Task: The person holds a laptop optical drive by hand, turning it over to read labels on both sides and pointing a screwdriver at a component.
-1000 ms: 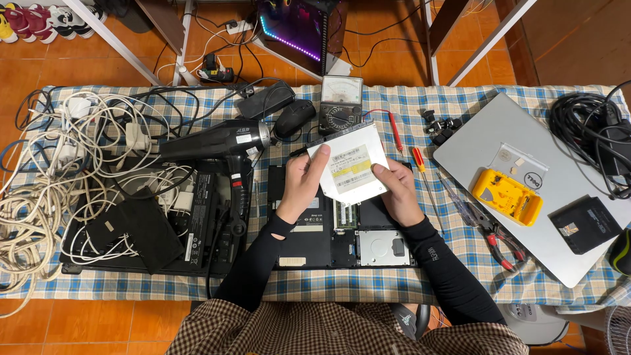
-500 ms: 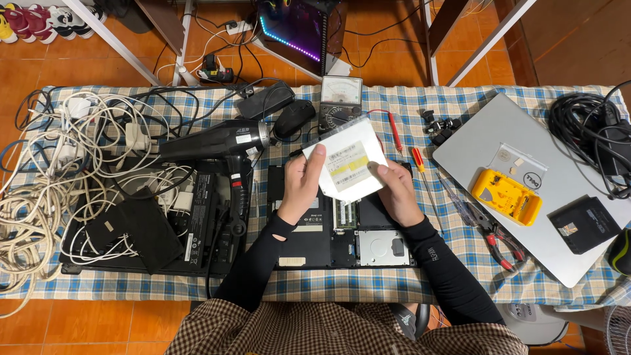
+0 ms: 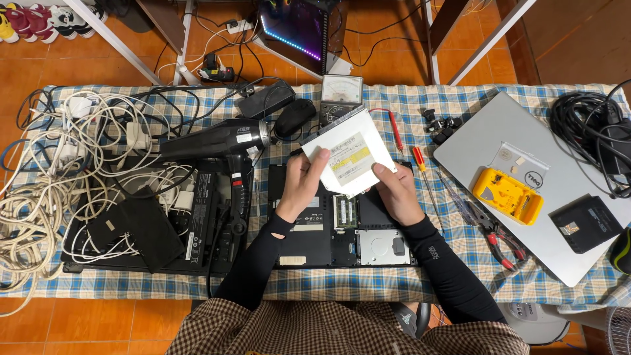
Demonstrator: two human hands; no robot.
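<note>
On the checked-cloth bench [image 3: 407, 283], both hands grip a slim white optical drive [image 3: 347, 158], left hand [image 3: 303, 184] and right hand [image 3: 394, 190] at its edges, raised above an opened black laptop [image 3: 328, 230].

I am seeing only small changes at the centre of the frame. The flat white optical drive [image 3: 347, 160] is tilting a little further: its upper corner is now reaching up toward the analog meter [image 3: 341, 90] at the top middle, where a second ago it sat slightly lower. My left hand [image 3: 303, 184] is shifting its grip along the drive's left edge, the thumb now lying across the white face near the lower left corner. My right hand [image 3: 393, 190] is sliding a touch lower on the right edge, fingertips pressing the label side. More of the opened black laptop [image 3: 328, 230] beneath is showing under the drive.
</note>
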